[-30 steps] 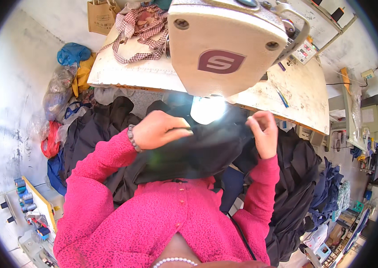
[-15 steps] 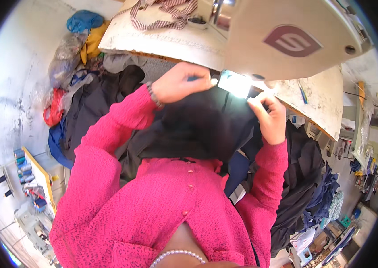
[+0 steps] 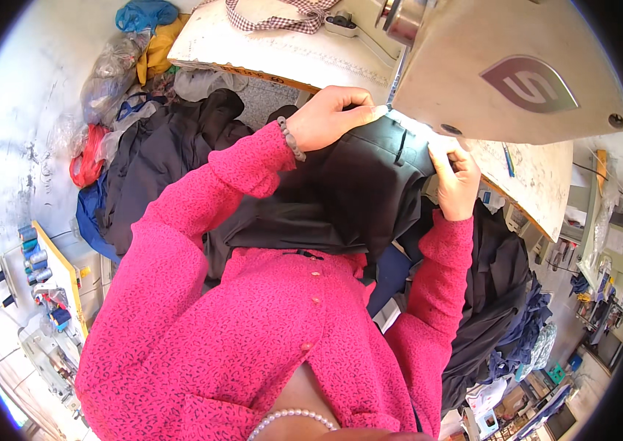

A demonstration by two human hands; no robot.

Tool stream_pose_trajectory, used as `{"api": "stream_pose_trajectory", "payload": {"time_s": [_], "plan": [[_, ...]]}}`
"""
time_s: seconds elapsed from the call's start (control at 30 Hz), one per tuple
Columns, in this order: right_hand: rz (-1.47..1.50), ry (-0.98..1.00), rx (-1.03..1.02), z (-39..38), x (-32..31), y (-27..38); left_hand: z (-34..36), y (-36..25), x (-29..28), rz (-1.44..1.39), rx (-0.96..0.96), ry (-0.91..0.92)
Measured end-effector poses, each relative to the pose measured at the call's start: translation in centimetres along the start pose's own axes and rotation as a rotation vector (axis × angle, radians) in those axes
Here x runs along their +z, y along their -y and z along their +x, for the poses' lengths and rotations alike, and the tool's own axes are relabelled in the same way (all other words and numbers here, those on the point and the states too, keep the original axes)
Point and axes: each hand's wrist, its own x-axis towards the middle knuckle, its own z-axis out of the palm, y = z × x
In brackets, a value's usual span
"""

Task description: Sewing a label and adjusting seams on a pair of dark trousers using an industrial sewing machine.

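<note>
A black garment [image 3: 356, 176] hangs from both my hands over my lap, its upper edge stretched between them. My left hand [image 3: 333, 116] pinches one end of that edge, thumb and fingers pressed together. At the other end my right hand [image 3: 456, 173] grips the cloth between thumb and curled fingers. A dark narrow loop [image 3: 402, 147] shows on the brightly lit strip between the hands. Just beyond the edge stands a beige sewing machine [image 3: 503, 73], whose head hides part of the work area.
The white sewing table [image 3: 267, 59] carries a checked fabric strip [image 3: 275, 20] and a blue pen-like tool [image 3: 508, 159]. Dark cloth heaps [image 3: 172, 162] lie on my left, with plastic bags [image 3: 109, 77] behind. More black cloth [image 3: 488, 287] hangs at the right. Thread spools [image 3: 34, 253] stand far left.
Both hands still hold the garment. My left hand has shifted right and slightly up, and the garment's top strip now shows more clearly. The whole view has shifted a little.
</note>
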Motion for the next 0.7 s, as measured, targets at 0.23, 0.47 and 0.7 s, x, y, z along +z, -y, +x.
{"api": "stream_pose_trajectory", "payload": {"time_s": [0.23, 0.47, 0.7], "plan": [[-0.046, 0.021, 0.013, 0.1, -0.6, -0.7, 0.6, 0.9, -0.4, -0.012, -0.013, 0.043], [-0.024, 0.024, -0.009, 0.4, -0.2, -0.1, 0.6, 0.8, -0.4, -0.021, 0.000, 0.049], [-0.013, 0.046, 0.044, 0.3, -0.6, -0.7, 0.6, 0.6, -0.4, -0.015, -0.021, 0.068]]}}
